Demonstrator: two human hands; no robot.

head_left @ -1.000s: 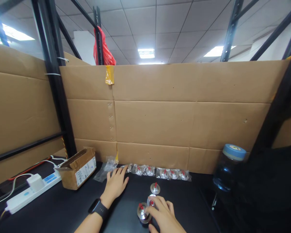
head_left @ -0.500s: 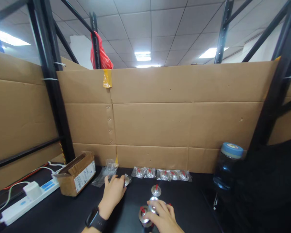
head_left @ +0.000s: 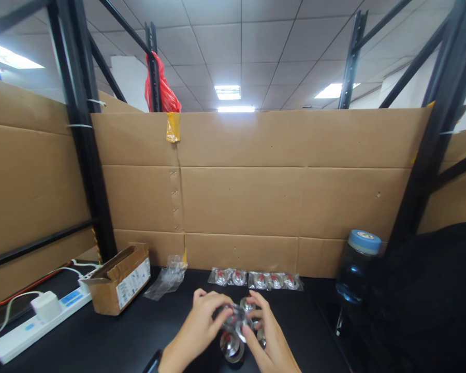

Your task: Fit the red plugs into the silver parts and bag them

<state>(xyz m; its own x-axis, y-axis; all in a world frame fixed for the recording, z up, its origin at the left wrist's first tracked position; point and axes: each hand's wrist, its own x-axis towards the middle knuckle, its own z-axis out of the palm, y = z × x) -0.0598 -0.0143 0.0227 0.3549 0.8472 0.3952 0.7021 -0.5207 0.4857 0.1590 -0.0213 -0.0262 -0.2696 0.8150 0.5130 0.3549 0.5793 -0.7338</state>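
My left hand [head_left: 206, 322] pinches a small clear plastic bag [head_left: 229, 317] in front of me. Close by, my right hand [head_left: 270, 334] has its thumb against a shiny round metal disc [head_left: 241, 328], its fingers curved around it at the bag's edge. How far the disc sits inside the bag is blurred. Below lies a larger metal disc [head_left: 232, 349] with a red mark, on the black table. Another disc [head_left: 247, 303] shows just behind the fingers, and one more [head_left: 261, 338] is partly hidden by my right hand.
Bagged discs [head_left: 260, 281] lie in a row along the cardboard wall [head_left: 236, 202]. Empty clear bags [head_left: 169, 280] are left of them. A cardboard box [head_left: 120, 282] and a white power strip [head_left: 42, 326] stand left; a blue-lidded jar [head_left: 355, 269] and black cloth [head_left: 431, 300] are right.
My left hand has come from beside the loose bags to the middle, carrying a clear bag. My right hand has lifted slightly from the discs and now meets it.
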